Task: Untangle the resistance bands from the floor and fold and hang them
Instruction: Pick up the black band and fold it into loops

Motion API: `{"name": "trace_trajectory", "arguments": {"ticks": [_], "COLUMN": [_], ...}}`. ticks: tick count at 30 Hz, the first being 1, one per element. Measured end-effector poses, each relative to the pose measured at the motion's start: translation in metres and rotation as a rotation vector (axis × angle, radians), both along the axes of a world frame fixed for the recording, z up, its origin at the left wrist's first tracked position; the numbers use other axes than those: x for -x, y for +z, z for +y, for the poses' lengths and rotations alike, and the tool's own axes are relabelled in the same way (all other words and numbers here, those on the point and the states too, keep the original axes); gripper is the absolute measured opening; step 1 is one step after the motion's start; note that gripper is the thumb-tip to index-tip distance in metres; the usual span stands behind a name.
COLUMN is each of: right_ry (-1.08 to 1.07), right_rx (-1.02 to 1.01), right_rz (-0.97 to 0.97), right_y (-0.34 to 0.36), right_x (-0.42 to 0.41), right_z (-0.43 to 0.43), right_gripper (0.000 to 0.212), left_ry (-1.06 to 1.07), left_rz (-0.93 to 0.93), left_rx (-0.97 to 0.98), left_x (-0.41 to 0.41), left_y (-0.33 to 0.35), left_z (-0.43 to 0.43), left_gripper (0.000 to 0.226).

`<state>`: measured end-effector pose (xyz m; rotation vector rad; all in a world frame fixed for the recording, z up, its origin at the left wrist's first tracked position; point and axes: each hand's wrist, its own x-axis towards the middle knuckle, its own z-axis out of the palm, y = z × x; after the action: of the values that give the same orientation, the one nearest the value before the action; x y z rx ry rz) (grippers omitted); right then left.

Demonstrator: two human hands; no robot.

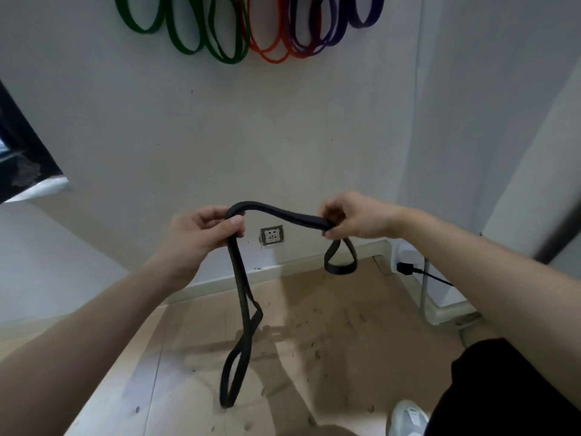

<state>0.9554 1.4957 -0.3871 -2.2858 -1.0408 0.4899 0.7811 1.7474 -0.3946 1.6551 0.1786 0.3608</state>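
Both hands clamp one black resistance band [276, 214] in the air before the wall: the left hand [201, 234] pinches its left bend in a closed grip, the right hand [355, 220] its right end. A long loop hangs below the left, a short one below the right. It looks untangled and part folded. Green bands [185, 36], orange bands [270, 48] and purple bands [323, 36] already hang far above. No writing is readable.
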Motion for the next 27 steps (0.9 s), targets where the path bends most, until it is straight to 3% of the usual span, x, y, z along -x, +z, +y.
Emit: {"name": "trace_trajectory", "arguments": {"ticks": [2,5,8,11,18,21,27], "right_ry": [0.042,0.087,0.129,0.080,0.046,0.051,-0.038], "right_rx": [0.091,0.055,-0.112,-0.416,-0.569,-0.647,-0.903], "right_rz": [-0.001,0.095,0.266,0.371,0.174,0.099,0.162], "right_y": [-0.007,-0.011,-0.003,0.009,0.041,0.048,0.061], "right_x": [0.004,0.012,0.027,0.043,0.052,0.060,0.058], "right_z": [0.006,0.016,0.029,0.045,0.040,0.044,0.038], "right_gripper": [0.015,0.019,0.018,0.022,0.024,0.022,0.016], "left_ry": [-0.016,-0.017,-0.027,-0.054,-0.098,-0.084,-0.132], "left_rz": [-0.040,-0.072,-0.070,-0.049,-0.066,-0.043,0.077], "left_rx": [0.025,0.047,0.063,-0.020,-0.256,-0.307,-0.368], "left_x": [-0.003,-0.008,-0.009,-0.010,-0.008,-0.012,-0.012], "left_y": [0.005,0.011,0.016,0.015,0.016,0.011,0.005], "left_z": [-0.010,-0.026,-0.034,-0.035,-0.028,-0.030,-0.029], "left_gripper": [0.040,0.028,0.023,0.019,0.029,0.022,0.014]}}
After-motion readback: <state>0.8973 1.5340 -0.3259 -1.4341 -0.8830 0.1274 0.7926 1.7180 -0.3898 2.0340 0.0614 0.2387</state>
